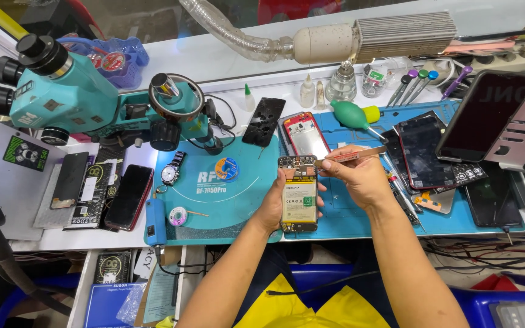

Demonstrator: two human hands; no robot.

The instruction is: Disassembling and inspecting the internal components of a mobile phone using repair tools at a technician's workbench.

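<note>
**Open phone, held by its edges**

We held the phone [299, 193] above the front edge of the blue mat [360, 212] on the desk [44, 240], its back cover off and the battery and the board at the top laid bare. Our left hand [273, 206] was closed around its left side from beneath, fingers wrapped under the frame. Our right hand [360, 177] was pinched on the tweezers [350, 157], whose tip met the phone's top right corner beside the board.

We judged the phone light and stiff, yet fragile with its parts exposed. The safest hold seemed to be the metal frame along the long sides, clear of the battery face and the small parts at the top. The tweezers were thin and smooth, best gripped at mid-length.

A red-framed phone [304, 133] lay just behind on the mat, a green blower [350, 114] beside it, and a teal microscope [62, 97] stood well to the left.
</note>
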